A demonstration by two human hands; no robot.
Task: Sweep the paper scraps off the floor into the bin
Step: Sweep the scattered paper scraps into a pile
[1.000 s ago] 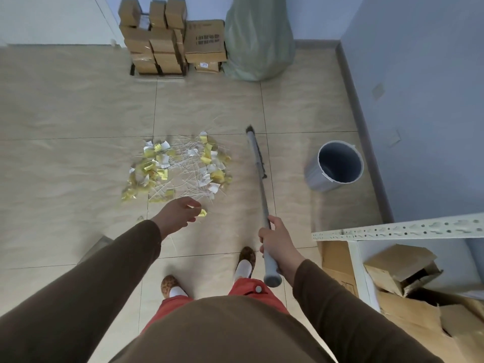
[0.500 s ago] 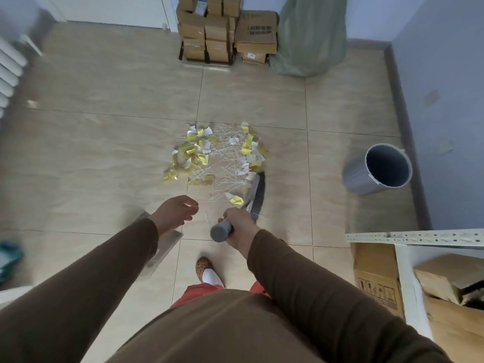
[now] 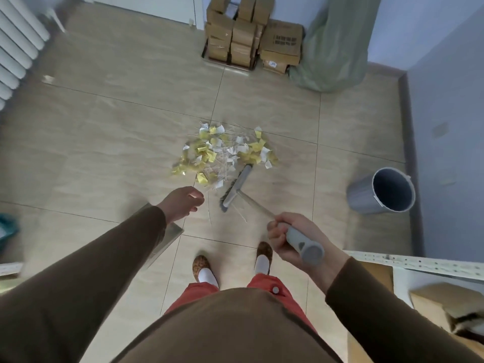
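A pile of yellow and white paper scraps mixed with thin sticks lies on the tiled floor ahead of my feet. My right hand grips the grey handle end of a broom, and the broom head rests on the floor against the pile's near right edge. My left hand hovers just short of the pile with its fingers loosely curled; what it holds, if anything, is hidden. A flat grey dustpan shows beneath my left forearm. The grey bin stands at the right, open and tilted toward me.
Stacked cardboard boxes and a green sack stand at the far wall. A white radiator is at the left. A white metal shelf with cartons stands at the near right, close to the blue wall.
My right hand has pulled the broom in from beside the bin and swung its head against the pile's near right edge. The view has turned left. My left hand has stayed near the pile.
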